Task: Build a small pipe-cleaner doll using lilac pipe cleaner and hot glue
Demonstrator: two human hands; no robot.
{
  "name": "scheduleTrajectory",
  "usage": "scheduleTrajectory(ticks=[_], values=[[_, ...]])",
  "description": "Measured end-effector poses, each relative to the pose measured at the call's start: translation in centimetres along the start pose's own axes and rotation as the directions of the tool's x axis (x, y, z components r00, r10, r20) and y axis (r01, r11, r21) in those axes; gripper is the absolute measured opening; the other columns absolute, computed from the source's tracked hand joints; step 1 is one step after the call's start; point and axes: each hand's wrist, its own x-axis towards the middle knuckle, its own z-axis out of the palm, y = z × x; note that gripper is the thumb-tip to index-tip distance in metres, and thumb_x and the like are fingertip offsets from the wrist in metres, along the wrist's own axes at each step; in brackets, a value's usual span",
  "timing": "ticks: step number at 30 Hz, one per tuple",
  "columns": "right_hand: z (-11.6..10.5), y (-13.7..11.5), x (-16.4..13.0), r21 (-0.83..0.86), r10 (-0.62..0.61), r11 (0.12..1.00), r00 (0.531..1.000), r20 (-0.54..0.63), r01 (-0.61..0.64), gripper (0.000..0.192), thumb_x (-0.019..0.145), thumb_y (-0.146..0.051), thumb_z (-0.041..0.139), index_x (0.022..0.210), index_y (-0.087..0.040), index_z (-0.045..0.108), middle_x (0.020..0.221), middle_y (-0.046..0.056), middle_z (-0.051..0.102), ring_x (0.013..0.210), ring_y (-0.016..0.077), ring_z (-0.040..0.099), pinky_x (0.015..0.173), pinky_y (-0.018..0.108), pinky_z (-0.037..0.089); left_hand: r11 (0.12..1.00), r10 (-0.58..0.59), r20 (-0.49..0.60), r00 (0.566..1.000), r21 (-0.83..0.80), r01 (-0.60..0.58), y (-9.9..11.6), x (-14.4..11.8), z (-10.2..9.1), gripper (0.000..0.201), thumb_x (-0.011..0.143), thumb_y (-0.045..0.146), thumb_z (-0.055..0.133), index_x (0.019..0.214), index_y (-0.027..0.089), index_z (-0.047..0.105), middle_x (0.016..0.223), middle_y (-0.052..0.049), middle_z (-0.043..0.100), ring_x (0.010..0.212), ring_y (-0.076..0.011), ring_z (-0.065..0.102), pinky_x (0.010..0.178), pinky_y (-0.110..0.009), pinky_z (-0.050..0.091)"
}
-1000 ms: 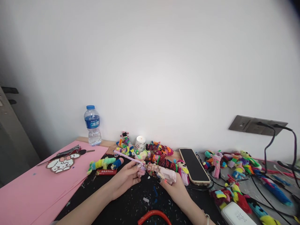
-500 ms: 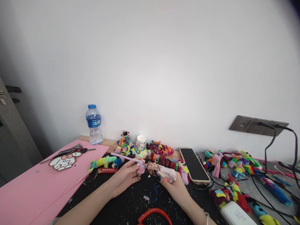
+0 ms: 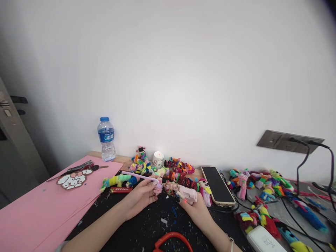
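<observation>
so from my remote seat I'm pinching a lilac fuzzy bundle (image 3: 158, 188) in the left hand (image 3: 140, 198) over the black mat (image 3: 144, 232); the right hand (image 3: 194, 209) is gripping a pale pink gun-shaped tool (image 3: 188, 194) beside it; bundle's looking part-made, one strand (image 3: 139, 175) sticking out loose

Wooden tabletop (image 3: 127, 163): black mat (image 3: 141, 227), pink paper (image 3: 47, 208), white cup (image 3: 158, 159)
</observation>
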Motion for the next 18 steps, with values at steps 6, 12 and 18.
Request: scheduleTrajectory(ticks=[6, 12, 18], values=[[0.0, 0.8, -0.1, -0.145, -0.011, 0.989, 0.998, -0.058, 0.003, 0.003, 0.075, -0.018, 0.057, 0.074, -0.016, 0.059, 0.069, 0.001, 0.062, 0.066, 0.0177, 0.058, 0.064, 0.026, 0.047, 0.997, 0.063, -0.017, 0.998, -0.034, -0.064, 0.3, 0.1, 0.2, 0.025, 0.080, 0.014, 0.063, 0.104, 0.019, 0.058, 0.077, -0.001, 0.059, 0.067, -0.0098, 0.058, 0.065, -0.025, 0.045], [-0.1, -0.2, -0.7, -0.445, -0.146, 0.888, 0.989, -0.033, 0.116, 0.036, 0.075, -0.013, 0.049, 0.110, -0.019, 0.054, 0.105, 0.007, 0.062, 0.092, 0.0229, 0.056, 0.077, 0.032, 0.041, 0.984, 0.136, -0.074, 0.988, -0.105, -0.144, 0.7, 0.0, 0.5, 0.029, 0.077, 0.012, 0.065, 0.103, 0.021, 0.058, 0.082, -0.001, 0.060, 0.069, -0.0105, 0.059, 0.066, -0.026, 0.047], [0.6, -0.7, -0.8, -0.645, -0.120, 0.758, 0.993, 0.013, 0.100, 0.056, 0.062, -0.006, 0.046, 0.116, -0.020, 0.051, 0.104, 0.006, 0.059, 0.096, 0.0267, 0.052, 0.081, 0.039, 0.033, 0.970, 0.202, -0.048, 0.978, -0.124, -0.207, 0.8, 0.1, 0.3, 0.032, 0.074, 0.015, 0.068, 0.103, 0.023, 0.058, 0.078, 0.002, 0.058, 0.065, -0.0081, 0.054, 0.065, -0.024, 0.046]])
